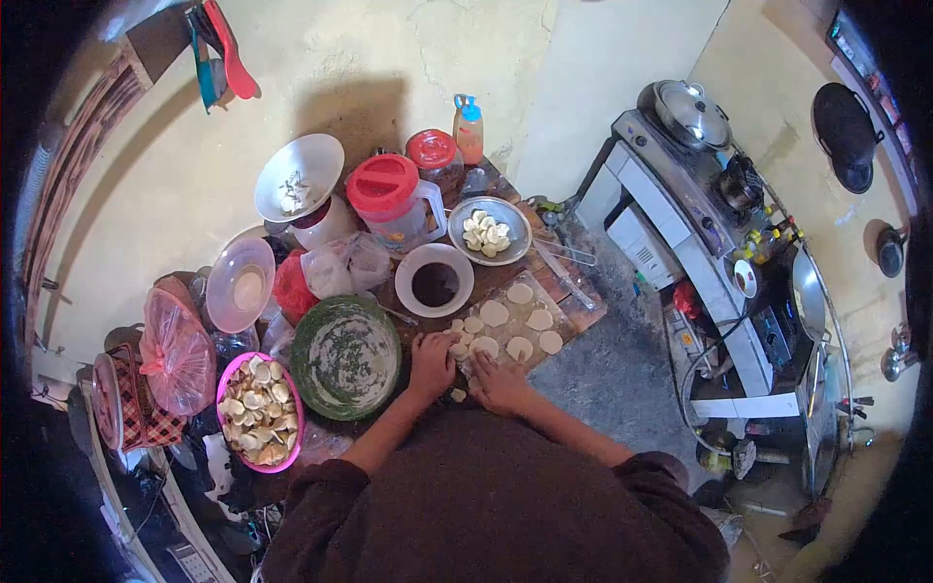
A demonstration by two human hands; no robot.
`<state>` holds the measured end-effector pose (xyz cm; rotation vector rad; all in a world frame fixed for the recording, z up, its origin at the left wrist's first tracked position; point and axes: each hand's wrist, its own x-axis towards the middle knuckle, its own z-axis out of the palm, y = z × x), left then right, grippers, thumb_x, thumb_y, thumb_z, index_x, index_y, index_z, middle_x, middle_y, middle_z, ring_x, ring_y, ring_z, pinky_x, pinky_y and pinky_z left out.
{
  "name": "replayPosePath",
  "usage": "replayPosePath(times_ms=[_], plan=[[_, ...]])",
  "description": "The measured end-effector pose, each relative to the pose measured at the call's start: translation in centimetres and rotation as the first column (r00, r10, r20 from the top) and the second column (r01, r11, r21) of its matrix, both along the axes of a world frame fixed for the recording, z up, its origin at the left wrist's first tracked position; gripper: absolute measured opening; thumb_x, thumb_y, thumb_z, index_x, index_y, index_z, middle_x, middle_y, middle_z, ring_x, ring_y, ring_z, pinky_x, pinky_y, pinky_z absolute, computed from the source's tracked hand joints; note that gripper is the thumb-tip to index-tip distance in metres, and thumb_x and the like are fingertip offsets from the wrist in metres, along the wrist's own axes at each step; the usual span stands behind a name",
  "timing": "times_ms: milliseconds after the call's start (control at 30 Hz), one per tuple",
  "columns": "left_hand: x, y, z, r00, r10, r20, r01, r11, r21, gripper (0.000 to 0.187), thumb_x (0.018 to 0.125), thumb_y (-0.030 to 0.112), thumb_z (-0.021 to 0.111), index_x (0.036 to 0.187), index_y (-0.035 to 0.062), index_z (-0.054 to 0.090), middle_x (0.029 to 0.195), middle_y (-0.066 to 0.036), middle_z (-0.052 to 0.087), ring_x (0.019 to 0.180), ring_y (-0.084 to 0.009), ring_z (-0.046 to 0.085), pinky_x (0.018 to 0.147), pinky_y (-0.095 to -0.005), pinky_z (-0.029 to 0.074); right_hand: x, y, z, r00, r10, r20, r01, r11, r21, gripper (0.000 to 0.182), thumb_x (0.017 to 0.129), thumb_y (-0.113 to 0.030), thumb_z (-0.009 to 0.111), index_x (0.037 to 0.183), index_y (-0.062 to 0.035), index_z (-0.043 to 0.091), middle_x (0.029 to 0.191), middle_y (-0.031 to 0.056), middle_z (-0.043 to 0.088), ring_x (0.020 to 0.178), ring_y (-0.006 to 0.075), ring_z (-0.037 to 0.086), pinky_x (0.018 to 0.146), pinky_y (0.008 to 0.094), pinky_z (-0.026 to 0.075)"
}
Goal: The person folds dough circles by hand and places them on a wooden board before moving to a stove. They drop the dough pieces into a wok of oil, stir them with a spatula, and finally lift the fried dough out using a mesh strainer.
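Observation:
My left hand (431, 363) rests at the near left edge of a floured board (562, 322), fingers curled beside a cluster of small dough pieces (472, 325); whatever it may hold is hidden. Just to its right, my right hand (499, 382) lies palm down with fingers stretched over the dough at the board's near edge. Several flat round dough discs (494, 313) are spread over the board beyond both hands. A small dough piece (458, 395) sits close to my body between the wrists.
Left of the board stand a green floured basin (300, 361) and a pink-rimmed basket (302, 428) of shell-shaped dough pieces. Behind it are a bowl of dark liquid (434, 284), a metal bowl with dough pieces (521, 233) and a red-lidded pitcher (394, 199). A stove (671, 180) stands right.

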<state>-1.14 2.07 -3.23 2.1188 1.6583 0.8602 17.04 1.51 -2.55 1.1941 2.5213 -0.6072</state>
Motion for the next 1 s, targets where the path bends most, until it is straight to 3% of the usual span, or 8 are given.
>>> replayPosePath(times_ms=[233, 400, 467, 567, 700, 900, 967, 1000], plan=[[0.9, 0.0, -0.5, 0.964, -0.101, -0.245, 0.104, 0.995, 0.003, 0.042, 0.071, 0.005, 0.056, 0.113, 0.0091, 0.051, 0.104, -0.009, 0.057, 0.108, -0.0256, 0.049, 0.098, -0.0502, 0.026, 0.5, 0.4, -0.1, 0.995, 0.1, 0.012, -0.099, 0.993, -0.057, 0.064, 0.091, -0.04, 0.035, 0.141, -0.0065, 0.014, 0.149, 0.0091, 0.01, 0.136, 0.0245, 0.016, 0.093, 0.0747, 0.008], [1.3, 0.0, -1.0, 0.98, 0.081, -0.179, -0.083, 0.997, -0.005, 0.041, 0.072, 0.01, 0.059, 0.112, 0.0061, 0.051, 0.104, -0.01, 0.057, 0.105, -0.0278, 0.049, 0.09, -0.0469, 0.035, 0.3, 1.6, 0.9, 0.998, 0.007, -0.067, -0.018, 0.986, -0.164, 0.063, 0.088, -0.032, 0.041, 0.14, -0.0054, 0.017, 0.147, 0.0128, 0.018, 0.134, 0.0294, 0.021, 0.095, 0.072, 0.012], [1.0, 0.4, -1.0, 0.988, 0.053, -0.148, -0.059, 0.998, -0.035, 0.041, 0.072, 0.011, 0.06, 0.111, 0.0059, 0.051, 0.103, -0.01, 0.057, 0.103, -0.0286, 0.05, 0.087, -0.0456, 0.037, 0.3, 2.6, 1.8, 0.962, -0.236, -0.136, 0.2, 0.951, -0.235, 0.059, 0.084, -0.025, 0.045, 0.136, -0.0036, 0.026, 0.139, 0.0163, 0.032, 0.128, 0.0337, 0.032, 0.096, 0.0676, 0.019], [0.7, 0.5, -1.3, 0.993, -0.001, -0.121, -0.011, 0.995, -0.098, 0.042, 0.071, 0.011, 0.061, 0.111, 0.0056, 0.05, 0.103, -0.011, 0.056, 0.1, -0.0299, 0.05, 0.083, -0.044, 0.039, 1.2, 2.6, -0.4, 0.927, -0.242, -0.286, 0.268, 0.962, 0.054, 0.056, 0.081, -0.02, 0.05, 0.131, -0.0023, 0.034, 0.13, 0.0186, 0.042, 0.117, 0.0351, 0.044, 0.096, 0.0568, 0.03], [0.8, 1.0, -1.3, 0.999, -0.037, -0.024, 0.034, 0.992, -0.121, 0.037, 0.07, 0.009, 0.061, 0.106, 0.0039, 0.054, 0.098, -0.013, 0.057, 0.095, -0.031, 0.053, 0.079, -0.0433, 0.041, 1.9, 3.0, 0.2, 0.866, -0.287, -0.41, 0.329, 0.944, 0.035, 0.053, 0.079, -0.016, 0.053, 0.128, -0.0022, 0.04, 0.125, 0.0198, 0.046, 0.112, 0.0345, 0.048, 0.094, 0.0467, 0.037], [0.3, 1.4, -0.3, 0.981, 0.038, 0.188, -0.007, 0.986, -0.165, 0.015, 0.068, 0.006, 0.065, 0.082, 0.0, 0.064, 0.076, -0.014, 0.062, 0.072, -0.0275, 0.061, 0.065, -0.0367, 0.048, 3.7, 2.0, 0.3, 0.826, -0.312, -0.469, 0.294, 0.949, -0.111, 0.049, 0.079, -0.017, 0.056, 0.125, -0.0018, 0.045, 0.114, 0.0188, 0.055, 0.105, 0.0315, 0.053, 0.09, 0.0399, 0.042], [0.5, 1.4, 1.7, 0.962, 0.055, 0.267, 0.018, 0.965, -0.263, 0.015, 0.069, 0.007, 0.067, 0.082, 0.0004, 0.065, 0.074, -0.012, 0.063, 0.069, -0.0233, 0.062, 0.064, -0.0342, 0.048, 3.1, 1.0, 2.0, 0.599, -0.602, -0.528, 0.312, 0.783, -0.538, 0.045, 0.084, -0.019, 0.055, 0.124, -0.0005, 0.045, 0.113, 0.0151, 0.056, 0.103, 0.0246, 0.057, 0.086, 0.0365, 0.046], [0.7, 1.4, 2.5, 0.937, 0.082, 0.34, 0.047, 0.934, -0.354, 0.015, 0.069, 0.009, 0.07, 0.081, 0.0008, 0.066, 0.073, -0.01, 0.064, 0.067, -0.0192, 0.063, 0.062, -0.0318, 0.049, 2.7, 0.7, 1.9, 0.597, -0.602, -0.531, 0.312, 0.784, -0.537, 0.045, 0.084, -0.019, 0.055, 0.124, -0.0005, 0.045, 0.113, 0.0151, 0.056, 0.103, 0.0246, 0.057, 0.086, 0.0365, 0.046]])
